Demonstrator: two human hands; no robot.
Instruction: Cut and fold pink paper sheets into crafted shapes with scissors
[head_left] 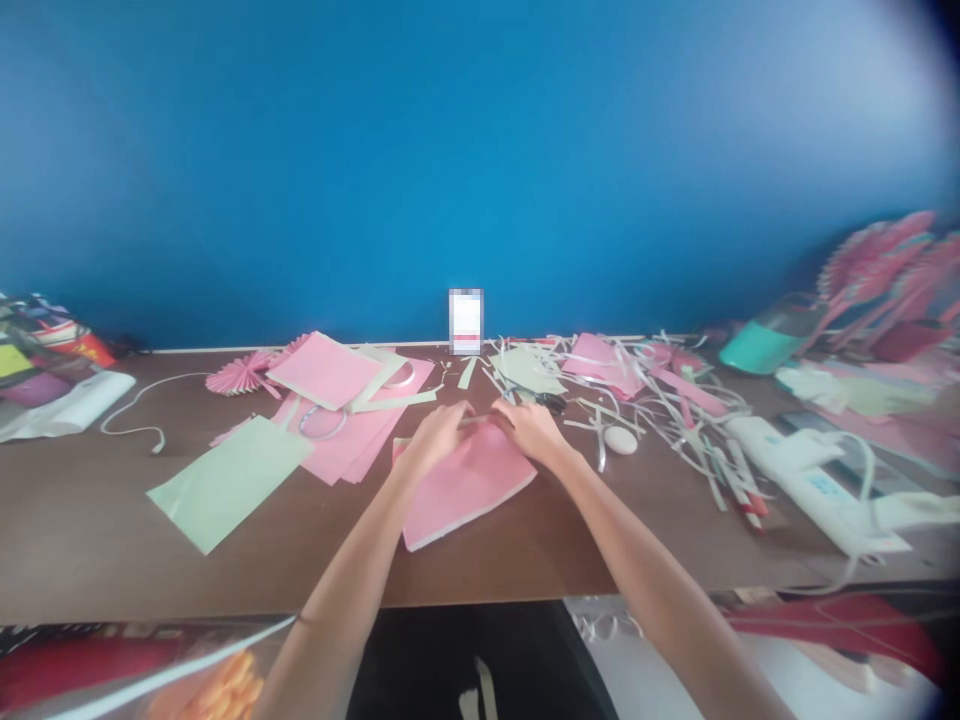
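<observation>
A pink sheet of paper (469,485) lies in front of me on the brown table, its near edge pale and slightly bowed. At its far left edge, my left hand (441,430) has its fingers curled onto the paper. My right hand (525,425) grips the same far edge a short way to the right, fingers bent and thumb turned inward. Between the hands the far edge looks raised or folded, though the fingertips are partly hidden. Just beyond the right hand lies a dark object, too blurred to name.
Left are a pale green sheet (231,482), stacked pink sheets (326,370) and a pleated pink paper fan (240,375). Paper strips (675,430), a white oval object (620,440) and a white power strip (817,485) lie right. A phone (466,322) stands against the blue wall.
</observation>
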